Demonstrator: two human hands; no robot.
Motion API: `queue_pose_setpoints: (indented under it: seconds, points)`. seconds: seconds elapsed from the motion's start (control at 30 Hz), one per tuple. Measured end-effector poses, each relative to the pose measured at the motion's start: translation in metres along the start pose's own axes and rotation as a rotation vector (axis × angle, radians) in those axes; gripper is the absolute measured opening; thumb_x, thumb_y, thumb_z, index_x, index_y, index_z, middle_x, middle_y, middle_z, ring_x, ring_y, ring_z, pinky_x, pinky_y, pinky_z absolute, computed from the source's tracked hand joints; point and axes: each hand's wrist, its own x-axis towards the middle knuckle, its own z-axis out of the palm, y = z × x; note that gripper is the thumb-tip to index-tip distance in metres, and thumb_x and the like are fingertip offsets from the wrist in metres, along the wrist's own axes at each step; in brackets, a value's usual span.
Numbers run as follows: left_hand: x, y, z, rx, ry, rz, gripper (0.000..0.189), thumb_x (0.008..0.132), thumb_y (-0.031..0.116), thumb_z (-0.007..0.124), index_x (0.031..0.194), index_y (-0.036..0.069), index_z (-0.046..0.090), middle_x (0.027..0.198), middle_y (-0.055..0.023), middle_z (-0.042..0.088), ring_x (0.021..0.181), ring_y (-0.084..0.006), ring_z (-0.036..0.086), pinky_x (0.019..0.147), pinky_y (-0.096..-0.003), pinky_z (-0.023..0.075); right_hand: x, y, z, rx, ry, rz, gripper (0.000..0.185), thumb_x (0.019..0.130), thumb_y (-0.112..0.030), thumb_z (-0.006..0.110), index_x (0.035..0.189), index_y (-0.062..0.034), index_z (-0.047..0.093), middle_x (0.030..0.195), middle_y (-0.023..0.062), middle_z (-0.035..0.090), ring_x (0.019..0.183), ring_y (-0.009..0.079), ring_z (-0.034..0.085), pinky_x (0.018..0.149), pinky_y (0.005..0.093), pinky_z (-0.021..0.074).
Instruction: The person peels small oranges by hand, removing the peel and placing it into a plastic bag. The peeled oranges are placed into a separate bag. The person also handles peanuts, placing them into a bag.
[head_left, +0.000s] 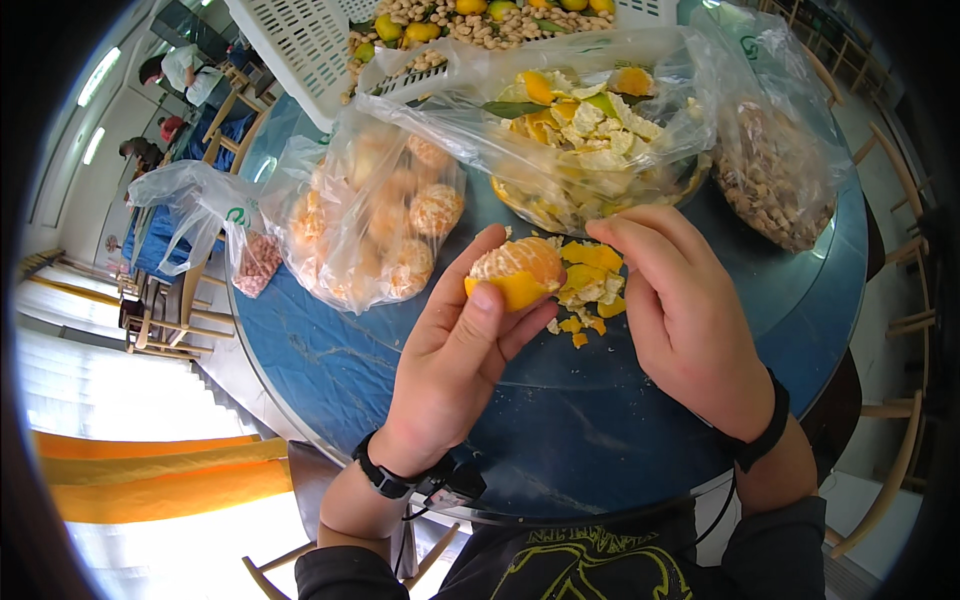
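Note:
My left hand (457, 337) holds a partly peeled mandarin (517, 262), its thumb on a band of yellow-orange peel along the lower side. Bare segments with white pith show on top. To the right of the fruit is my right hand (682, 300), apart from it, with curled fingers. Its fingertips are near the edge of a clear plastic bag of peels (585, 142), and whether they pinch anything cannot be told. Between the hands, a small heap of mandarin peel (589, 277) lies on the blue round table (585, 442).
Left of the peels sits a plastic bag of peeled mandarins (382, 217), beside a small bag of pinkish kernels (257, 262). A bag of peanut shells (772, 172) stands at right. Behind is a white crate (300, 60) with peanuts and mandarins. Wooden chairs (180, 300) surround the table; people are farther off.

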Motion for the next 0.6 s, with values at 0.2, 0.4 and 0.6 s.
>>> queue_pose_setpoints:
  seconds: [0.2,0.4,0.6]
  points:
    - [-0.002,-0.008,-0.008,0.069,-0.08,0.036,0.083,0.098,0.016,0.075,0.163,0.003,0.025,0.148,-0.014,0.055,0.136,-0.0216,0.055,0.117,-0.0366,0.042,0.0,-0.017,0.005,0.12,-0.005,-0.173,0.04,0.08,0.011,0.074,0.119,-0.0005,0.069,0.111,0.0135,0.065,0.094,0.0292,0.066,0.079,0.0363,0.0553]
    - [-0.001,-0.012,-0.009,0.147,-0.095,0.102,0.083,0.098,0.013,0.075,0.163,0.002,0.025,0.154,-0.0143,0.048,0.138,-0.0214,0.052,0.116,-0.036,0.0422,-0.005,-0.017,0.011,0.091,0.033,-0.197,0.035,0.077,0.006,0.082,0.108,0.0001,0.068,0.102,0.0126,0.066,0.083,0.0291,0.066,0.073,0.0362,0.0555]
    - [-0.003,-0.012,0.0,0.321,-0.046,0.158,0.089,0.095,0.033,0.078,0.161,-0.002,0.028,0.154,-0.0191,0.047,0.138,-0.0262,0.052,0.119,-0.0393,0.0377,-0.007,-0.018,0.007,0.205,-0.098,-0.064,0.031,0.076,0.009,0.079,0.1,-0.0012,0.061,0.095,0.0125,0.064,0.077,0.0267,0.064,0.067,0.0336,0.0551]
